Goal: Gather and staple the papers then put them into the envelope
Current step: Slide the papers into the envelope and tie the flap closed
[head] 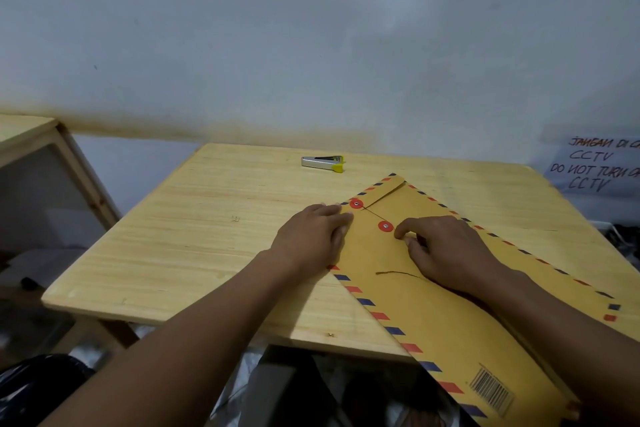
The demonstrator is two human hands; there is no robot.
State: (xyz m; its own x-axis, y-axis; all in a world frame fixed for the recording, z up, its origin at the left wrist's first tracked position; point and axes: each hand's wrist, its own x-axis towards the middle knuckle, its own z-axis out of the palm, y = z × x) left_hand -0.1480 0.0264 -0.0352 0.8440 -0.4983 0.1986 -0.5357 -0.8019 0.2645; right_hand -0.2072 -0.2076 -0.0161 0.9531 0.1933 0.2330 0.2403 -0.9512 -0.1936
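A brown envelope (433, 305) with a red and blue striped border lies diagonally on the wooden table (207, 236), its near end hanging over the table's front edge. Its flap is folded down, with two red button discs (385, 226) joined by a thin string (398, 274). My left hand (311, 236) rests flat on the envelope's left edge beside the flap. My right hand (446, 250) pinches the string just right of the lower disc. A silver stapler (322, 163) with a yellow tip sits at the table's far side. No loose papers are visible.
A white wall stands right behind the table. A second wooden table (31, 135) is at the left. A handwritten CCTV notice (595, 163) hangs at the right. Dark bags and clutter lie on the floor below the front edge.
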